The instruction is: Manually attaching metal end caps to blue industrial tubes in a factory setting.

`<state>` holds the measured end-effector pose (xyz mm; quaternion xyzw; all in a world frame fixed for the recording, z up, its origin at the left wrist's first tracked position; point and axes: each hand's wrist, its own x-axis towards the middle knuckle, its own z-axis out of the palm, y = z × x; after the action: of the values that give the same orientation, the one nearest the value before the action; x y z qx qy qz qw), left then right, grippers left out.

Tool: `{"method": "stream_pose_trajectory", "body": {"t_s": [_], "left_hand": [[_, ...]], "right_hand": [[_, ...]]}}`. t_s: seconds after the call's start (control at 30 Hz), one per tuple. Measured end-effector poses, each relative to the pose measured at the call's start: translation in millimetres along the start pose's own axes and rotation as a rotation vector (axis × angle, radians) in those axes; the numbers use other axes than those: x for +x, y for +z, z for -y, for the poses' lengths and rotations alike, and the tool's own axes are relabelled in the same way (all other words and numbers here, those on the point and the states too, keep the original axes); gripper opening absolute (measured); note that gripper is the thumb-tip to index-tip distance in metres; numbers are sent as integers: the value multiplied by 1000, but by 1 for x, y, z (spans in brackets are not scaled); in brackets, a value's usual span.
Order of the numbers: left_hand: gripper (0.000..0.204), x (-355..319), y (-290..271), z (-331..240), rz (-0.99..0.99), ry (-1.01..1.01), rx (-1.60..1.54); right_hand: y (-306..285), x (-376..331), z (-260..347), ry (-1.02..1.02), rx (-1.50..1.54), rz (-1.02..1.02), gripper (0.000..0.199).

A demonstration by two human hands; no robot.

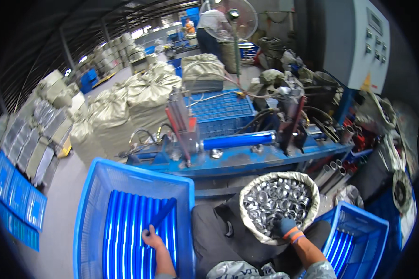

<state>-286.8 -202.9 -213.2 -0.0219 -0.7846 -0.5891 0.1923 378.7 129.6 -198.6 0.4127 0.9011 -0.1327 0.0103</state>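
In the left hand, a blue tube, gripped near its lower end by bare fingers bent round it, slanting over a row of tubes. Down among metal rings with the gloved right hand; sunk partly out of sight there, so cannot tell how far open, or whether on a ring. Could lose the tube from a hold so close to one end, or scuff its shiny surface by scraping it over its neighbours. Could also spill rings by pulling sharply out of the heap. To the left, a blue crate of tubes packed side by side; in front, a pale round sack heaped with rings; to the right, another blue crate with more tubes. Beyond, over the blue tabletop, a mounted tube, level between uprights.
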Motion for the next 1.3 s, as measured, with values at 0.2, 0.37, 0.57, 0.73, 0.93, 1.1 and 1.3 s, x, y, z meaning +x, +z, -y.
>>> {"method": "stream_pose_trajectory", "body": {"t_s": [0.2, 0.37, 0.57, 0.73, 0.93, 1.1, 1.3], "left_hand": [[90, -60, 54, -315, 499, 392, -435], [78, -116, 63, -342, 1059, 677, 317], [69, -232, 50, -430, 1561, 866, 186], [68, -258, 39, -448, 1694, 1040, 216], [64, -262, 38, -439, 1726, 1109, 323], [64, -259, 42, -432, 1716, 1081, 314], [64, -258, 48, -422, 1727, 1042, 316]], "right_hand": [[-19, -37, -1, 37, 185, -269, 39], [-112, -34, 38, 395, 1969, -221, 50], [-134, -51, 65, 37, 2248, -218, 69], [-137, -53, 80, 2, 2213, -290, 57], [-149, -48, 85, 26, 1997, -274, 63], [-157, -43, 84, -69, 1906, -227, 77], [-180, -46, 89, 20, 1780, -114, 79]]}}
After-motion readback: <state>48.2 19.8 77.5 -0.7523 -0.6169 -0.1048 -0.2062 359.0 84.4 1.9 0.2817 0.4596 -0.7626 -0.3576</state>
